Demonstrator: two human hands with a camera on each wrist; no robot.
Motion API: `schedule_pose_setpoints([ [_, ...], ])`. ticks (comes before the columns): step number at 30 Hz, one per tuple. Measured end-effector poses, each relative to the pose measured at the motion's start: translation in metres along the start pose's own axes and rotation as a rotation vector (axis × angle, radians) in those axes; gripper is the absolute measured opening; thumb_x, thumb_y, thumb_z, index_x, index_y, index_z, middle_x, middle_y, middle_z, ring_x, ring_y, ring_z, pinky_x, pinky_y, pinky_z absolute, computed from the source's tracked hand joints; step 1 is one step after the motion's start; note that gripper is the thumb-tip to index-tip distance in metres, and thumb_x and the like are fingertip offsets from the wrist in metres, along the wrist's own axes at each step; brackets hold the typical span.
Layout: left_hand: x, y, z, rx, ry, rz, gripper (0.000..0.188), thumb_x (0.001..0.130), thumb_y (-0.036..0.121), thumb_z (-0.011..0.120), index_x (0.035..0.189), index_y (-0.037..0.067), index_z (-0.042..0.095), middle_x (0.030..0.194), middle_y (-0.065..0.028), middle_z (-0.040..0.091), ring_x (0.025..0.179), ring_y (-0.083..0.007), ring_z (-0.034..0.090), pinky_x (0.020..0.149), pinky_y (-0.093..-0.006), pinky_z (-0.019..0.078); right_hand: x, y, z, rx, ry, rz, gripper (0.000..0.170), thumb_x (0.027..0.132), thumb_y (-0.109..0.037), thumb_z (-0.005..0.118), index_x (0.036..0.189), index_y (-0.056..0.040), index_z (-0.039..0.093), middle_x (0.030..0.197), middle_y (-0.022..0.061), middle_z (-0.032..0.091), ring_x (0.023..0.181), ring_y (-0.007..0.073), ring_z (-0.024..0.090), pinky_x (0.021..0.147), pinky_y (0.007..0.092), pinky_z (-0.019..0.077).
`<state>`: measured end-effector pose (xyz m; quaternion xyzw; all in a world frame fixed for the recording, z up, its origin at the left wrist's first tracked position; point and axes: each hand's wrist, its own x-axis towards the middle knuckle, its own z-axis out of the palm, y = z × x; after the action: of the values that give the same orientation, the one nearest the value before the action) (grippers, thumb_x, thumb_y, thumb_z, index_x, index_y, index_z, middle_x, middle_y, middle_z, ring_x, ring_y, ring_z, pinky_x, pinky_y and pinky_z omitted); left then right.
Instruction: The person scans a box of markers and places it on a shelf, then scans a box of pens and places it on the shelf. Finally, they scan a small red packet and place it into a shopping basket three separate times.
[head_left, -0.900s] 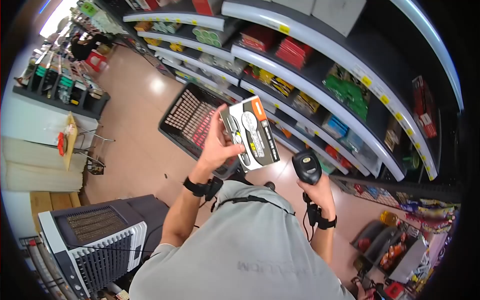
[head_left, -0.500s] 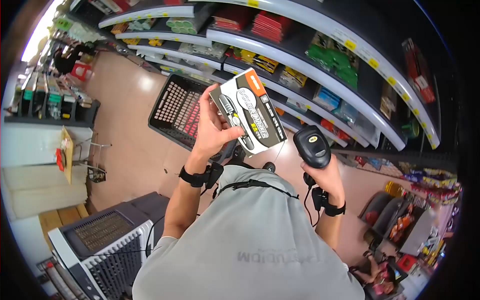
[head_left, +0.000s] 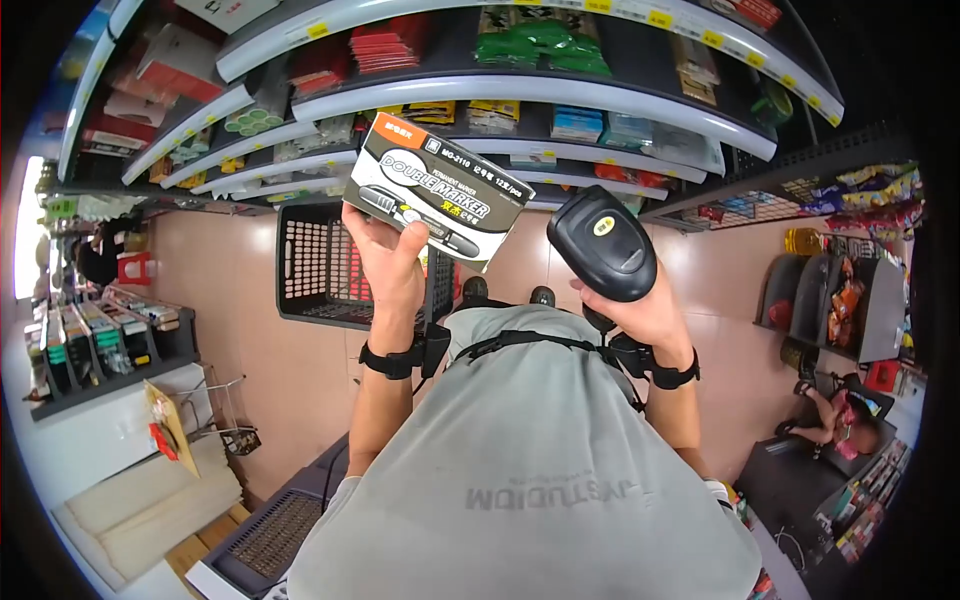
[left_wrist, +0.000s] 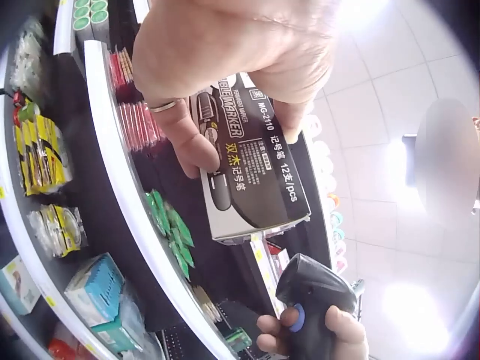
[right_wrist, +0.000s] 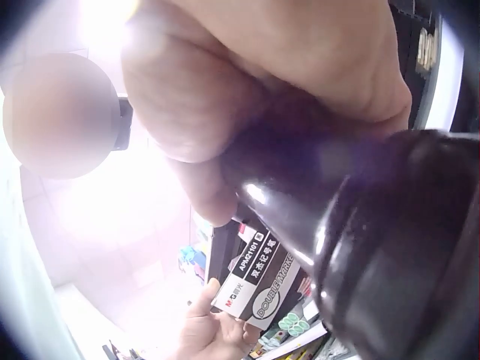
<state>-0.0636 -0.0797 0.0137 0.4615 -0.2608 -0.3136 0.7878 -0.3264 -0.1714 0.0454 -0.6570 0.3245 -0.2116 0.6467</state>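
My left hand (head_left: 388,265) grips a box of permanent markers (head_left: 432,195) by its lower left end, with the thumb across the printed front. The box is dark grey and white with an orange corner, and it tilts down to the right. In the left wrist view, the fingers and thumb clasp the marker box (left_wrist: 251,169) from either side. My right hand (head_left: 650,310) holds a black barcode scanner (head_left: 605,245) by its handle, its head pointing up toward the shelves. A blue trigger shows under a finger on the scanner (left_wrist: 311,300). Box and scanner are apart.
Curved shelves (head_left: 540,95) of packaged goods stretch across the front. A dark shopping basket (head_left: 322,300) stands beyond my left hand. An air cooler (head_left: 275,535) is at the lower left, a wire-legged stand (head_left: 225,410) above it. Another person (head_left: 845,425) is at the right.
The head view has swung round, bringing the shelves nearly straight ahead. The box has turned closer to level and appears larger and higher. The scanner has also come up and looks larger. Both grips persist.
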Motion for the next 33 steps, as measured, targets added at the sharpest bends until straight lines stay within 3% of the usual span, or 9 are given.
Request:
schedule_pose_setpoints([
  [1,-0.001,-0.001,0.003,-0.008,-0.029,-0.006,0.089,0.075,0.017,0.082,0.138,0.005,0.02,0.13,-0.0111,0.042,0.122,-0.021,0.042,0.104,-0.0369,0.0349,-0.002,0.009,0.001,0.021,0.011,-0.01,0.057,0.076,0.008,0.065,0.128,-0.0006,0.046,0.113,0.0126,0.064,0.104,0.026,0.065,0.085,0.0384,0.0532],
  [8,-0.017,-0.011,0.017,0.042,-0.034,0.009,0.091,0.071,0.025,0.085,0.136,0.005,0.023,0.13,-0.0089,0.04,0.122,-0.0199,0.04,0.105,-0.037,0.0326,0.001,0.016,0.006,0.143,0.017,-0.247,0.065,0.078,0.005,0.067,0.136,-0.0002,0.039,0.125,0.016,0.057,0.112,0.0303,0.061,0.093,0.0413,0.0491],
  [12,-0.028,-0.013,0.019,-0.005,0.03,-0.02,0.089,0.072,0.023,0.085,0.135,0.006,0.025,0.132,-0.007,0.038,0.124,-0.0184,0.037,0.106,-0.0365,0.0295,0.0,0.004,0.007,0.11,0.062,-0.284,0.068,0.07,-0.007,0.081,0.128,0.0002,0.048,0.115,0.0097,0.062,0.105,0.0173,0.058,0.093,0.0336,0.0454],
  [14,-0.03,-0.01,0.015,0.073,0.013,0.023,0.074,0.08,0.024,0.076,0.133,0.007,0.028,0.128,-0.0071,0.043,0.119,-0.0183,0.043,0.101,-0.0367,0.0364,0.001,0.005,0.005,0.06,0.071,-0.327,0.068,0.069,-0.006,0.081,0.128,0.0004,0.048,0.113,0.0092,0.063,0.103,0.0167,0.059,0.092,0.0333,0.0459],
  [16,-0.03,0.002,0.019,-0.155,0.047,-0.083,0.058,0.088,0.026,0.064,0.13,0.008,0.03,0.121,-0.0081,0.048,0.111,-0.0187,0.051,0.093,-0.0367,0.0442,0.0,0.003,0.002,-0.03,0.0,-0.39,0.069,0.069,-0.006,0.081,0.129,0.0006,0.047,0.111,0.0084,0.064,0.099,0.0154,0.06,0.09,0.0329,0.0469],
  [17,-0.03,0.004,0.021,-0.111,0.069,-0.055,0.046,0.091,0.024,0.055,0.128,0.008,0.032,0.116,-0.0095,0.051,0.104,-0.0187,0.055,0.086,-0.0362,0.0485,-0.001,0.004,0.001,-0.029,0.001,-0.391,0.069,0.069,-0.006,0.081,0.129,0.0006,0.047,0.111,0.0084,0.064,0.099,0.0154,0.06,0.09,0.0329,0.0469],
  [24,-0.037,0.008,0.01,-0.062,0.054,-0.084,0.044,0.085,0.014,0.059,0.122,0.008,0.036,0.114,-0.0083,0.049,0.103,-0.0176,0.053,0.09,-0.034,0.0457,-0.005,0.009,-0.002,0.185,-0.012,-0.221,0.071,0.07,-0.003,0.081,0.131,-0.0005,0.045,0.108,0.0058,0.064,0.097,0.0121,0.059,0.087,0.031,0.048],
  [29,-0.041,0.005,0.001,0.037,0.029,-0.117,0.039,0.08,0.005,0.058,0.115,0.006,0.04,0.109,-0.0042,0.046,0.087,-0.0063,0.046,0.069,-0.0197,0.0385,-0.01,0.014,-0.004,0.196,0.03,-0.221,0.069,0.071,-0.004,0.081,0.13,-0.0008,0.045,0.109,0.0047,0.063,0.098,0.0117,0.059,0.088,0.0307,0.0476],
  [33,-0.044,0.011,0.002,0.087,0.01,-0.157,0.038,0.08,0.004,0.058,0.114,0.006,0.04,0.11,-0.0051,0.046,0.092,-0.0083,0.048,0.076,-0.023,0.0426,-0.016,0.02,-0.01,0.287,0.018,-0.118,0.068,0.072,-0.006,0.081,0.13,-0.0011,0.046,0.116,0.0053,0.061,0.104,0.012,0.056,0.091,0.0307,0.0458],
])
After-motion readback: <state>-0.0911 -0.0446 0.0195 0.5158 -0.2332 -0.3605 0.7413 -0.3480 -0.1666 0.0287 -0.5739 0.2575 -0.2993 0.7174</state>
